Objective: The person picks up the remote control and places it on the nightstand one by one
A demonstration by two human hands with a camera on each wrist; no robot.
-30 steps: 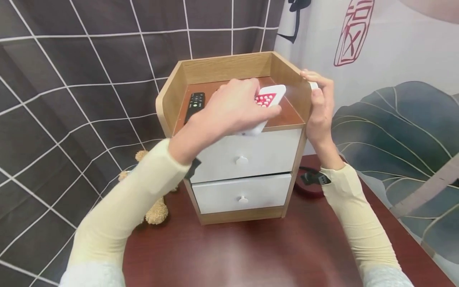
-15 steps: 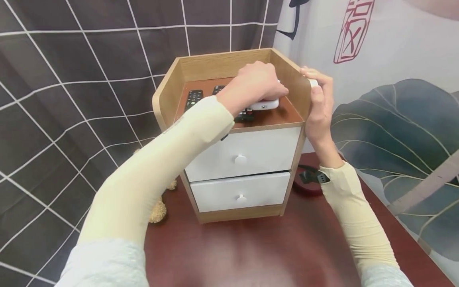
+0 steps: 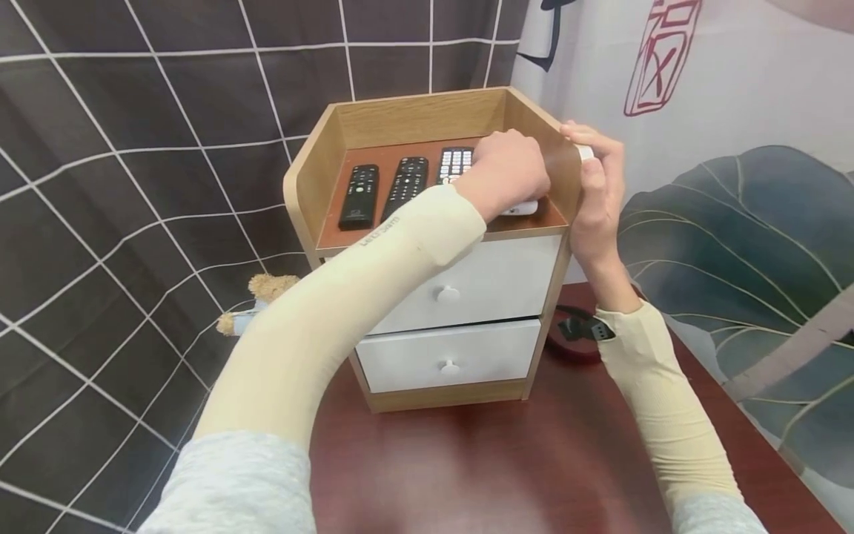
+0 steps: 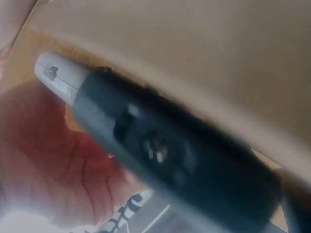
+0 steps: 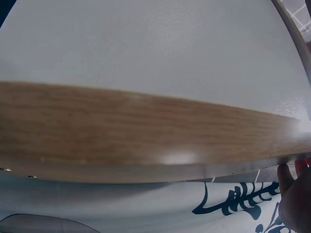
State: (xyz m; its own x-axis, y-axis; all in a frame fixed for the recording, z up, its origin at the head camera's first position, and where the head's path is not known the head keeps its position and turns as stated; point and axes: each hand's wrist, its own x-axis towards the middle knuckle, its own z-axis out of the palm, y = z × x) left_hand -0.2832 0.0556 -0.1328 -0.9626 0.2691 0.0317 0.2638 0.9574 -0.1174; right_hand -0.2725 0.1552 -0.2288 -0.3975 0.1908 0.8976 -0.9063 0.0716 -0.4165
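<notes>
My left hand [image 3: 510,169] bends over the right end of the cabinet's top shelf [image 3: 394,148], its fingers curled down and mostly hidden. It holds a white remote control [image 3: 520,208], whose near end shows below the hand. In the left wrist view the palm of my left hand [image 4: 53,160] lies beside the white remote's end [image 4: 63,77], with a dark remote [image 4: 170,145] large in front. My right hand [image 3: 597,193] grips the wooden right side panel [image 3: 540,141] of the cabinet; in the right wrist view, its fingers [image 5: 286,179] touch the panel edge.
On the shelf lie a black remote [image 3: 360,196], a second black remote [image 3: 407,182] and one with white buttons [image 3: 456,163]. Below are two white drawers [image 3: 448,356] with round knobs. A plush toy [image 3: 267,285] stands at left, a dark red round object [image 3: 577,341] at right.
My left hand has carried the white remote rightward and lowered it towards the shelf's right end, uncovering the other remotes. My right hand has stayed on the side panel.
</notes>
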